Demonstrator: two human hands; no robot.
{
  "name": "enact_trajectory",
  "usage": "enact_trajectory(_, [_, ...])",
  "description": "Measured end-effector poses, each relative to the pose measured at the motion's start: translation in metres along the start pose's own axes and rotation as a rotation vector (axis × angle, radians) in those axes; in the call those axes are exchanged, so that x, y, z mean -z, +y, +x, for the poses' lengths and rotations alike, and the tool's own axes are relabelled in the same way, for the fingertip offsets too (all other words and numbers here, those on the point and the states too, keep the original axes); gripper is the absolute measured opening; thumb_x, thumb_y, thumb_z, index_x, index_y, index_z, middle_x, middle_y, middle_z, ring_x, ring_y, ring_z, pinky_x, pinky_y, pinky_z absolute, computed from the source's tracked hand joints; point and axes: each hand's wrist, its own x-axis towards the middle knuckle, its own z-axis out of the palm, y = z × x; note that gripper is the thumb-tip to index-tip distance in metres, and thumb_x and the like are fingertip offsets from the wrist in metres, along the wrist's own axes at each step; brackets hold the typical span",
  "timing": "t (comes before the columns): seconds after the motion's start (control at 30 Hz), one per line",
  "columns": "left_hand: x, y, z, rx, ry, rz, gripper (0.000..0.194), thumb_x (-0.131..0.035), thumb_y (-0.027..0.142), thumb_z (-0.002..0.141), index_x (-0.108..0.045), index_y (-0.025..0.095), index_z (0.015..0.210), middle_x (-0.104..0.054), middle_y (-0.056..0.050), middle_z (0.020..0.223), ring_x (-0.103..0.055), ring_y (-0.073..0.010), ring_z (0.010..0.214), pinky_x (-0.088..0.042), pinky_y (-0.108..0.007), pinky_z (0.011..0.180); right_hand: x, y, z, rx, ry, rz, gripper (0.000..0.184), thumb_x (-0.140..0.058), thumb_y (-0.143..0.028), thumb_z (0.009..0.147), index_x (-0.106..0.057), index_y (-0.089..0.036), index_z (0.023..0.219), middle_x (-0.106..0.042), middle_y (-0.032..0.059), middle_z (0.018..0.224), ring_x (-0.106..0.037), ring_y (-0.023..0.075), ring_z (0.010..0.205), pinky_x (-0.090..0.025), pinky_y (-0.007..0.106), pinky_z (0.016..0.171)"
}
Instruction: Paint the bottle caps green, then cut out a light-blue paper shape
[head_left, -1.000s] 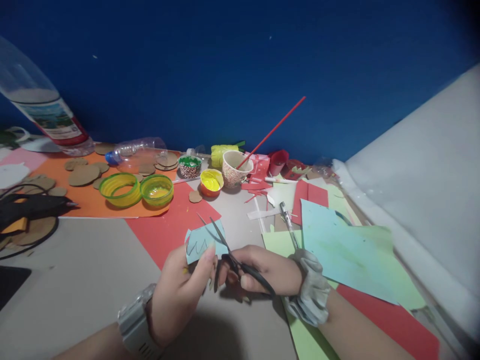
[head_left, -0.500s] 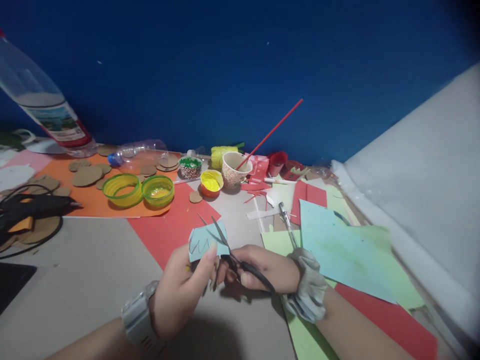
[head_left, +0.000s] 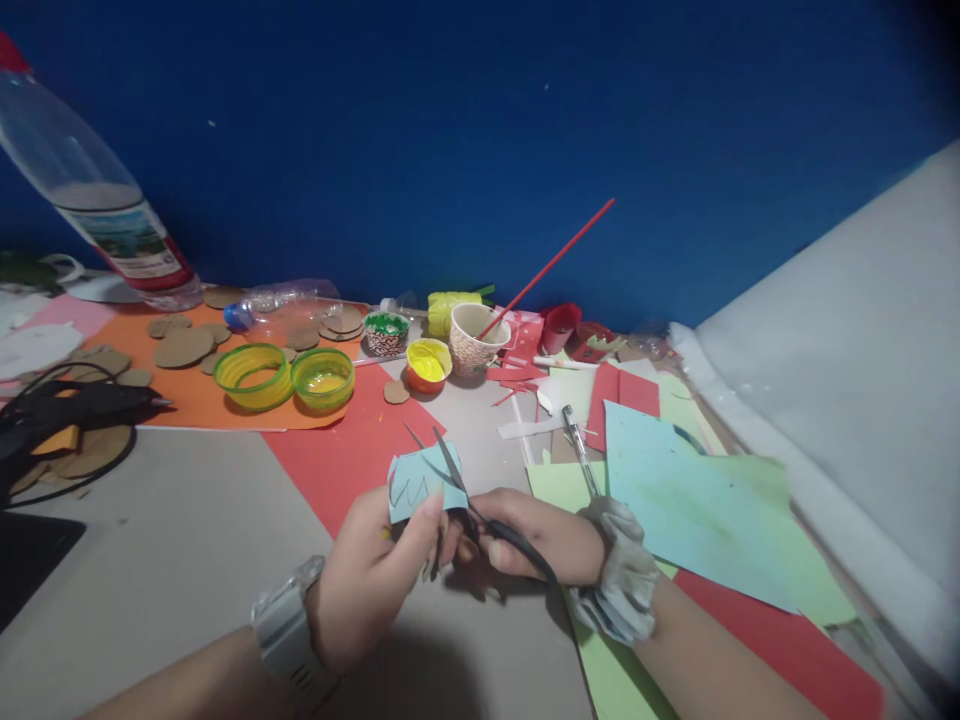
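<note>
A small piece of light blue paper (head_left: 411, 489) with a dark zigzag line drawn on it is pinched in my left hand (head_left: 371, 575), thumb on top. My right hand (head_left: 536, 535) grips black-handled scissors (head_left: 517, 548) by the loops. Their blades are slightly apart and straddle the paper near its right side, tips pointing up and away from me. Some of my fingers are hidden under the paper and the handles. A grey watch sits on my left wrist, and a grey scrunchie is round my right wrist.
Ahead stand a cup (head_left: 474, 350) with a red stick, a yellow paint cup (head_left: 428, 365), a green paint cup (head_left: 385, 333) and two yellow-green rings (head_left: 322, 382). Right lie blue paper (head_left: 690, 510) and a pen (head_left: 580, 450). Left are a glue gun (head_left: 90, 405) and a tall bottle (head_left: 124, 235).
The whole view has shifted slightly, so things appear a little further right. Both hands keep their hold on the paper and scissors, and the blades look about as far apart as before.
</note>
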Motion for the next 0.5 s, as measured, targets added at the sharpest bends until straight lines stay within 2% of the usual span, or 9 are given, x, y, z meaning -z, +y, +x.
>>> enact_trajectory(0.33, [-0.0005, -0.0003, 0.0017, -0.018, -0.021, -0.024, 0.040, -0.038, 0.025, 0.096, -0.048, 0.018, 0.058, -0.057, 0.003, 0.056, -0.051, -0.0082, 0.053, -0.040, -0.016, 0.054, 0.0002, 0.0010, -0.0003, -0.005, -0.012, 0.037, 0.067, -0.039, -0.071, 0.086, -0.061, -0.009, 0.100, -0.052, 0.0022, 0.070, -0.052, 0.0116, 0.060, -0.046, 0.024, 0.054])
enact_trajectory(0.5, [-0.0005, -0.0036, 0.0013, -0.003, 0.020, 0.029, 0.040, -0.040, 0.028, 0.096, -0.044, 0.018, 0.058, -0.048, 0.004, 0.052, -0.046, -0.0083, 0.050, -0.038, -0.018, 0.052, -0.0015, 0.0013, 0.0012, -0.005, 0.002, 0.079, 0.063, -0.042, -0.071, 0.085, -0.057, -0.010, 0.090, -0.051, 0.0010, 0.067, -0.049, 0.0098, 0.055, -0.044, 0.023, 0.051])
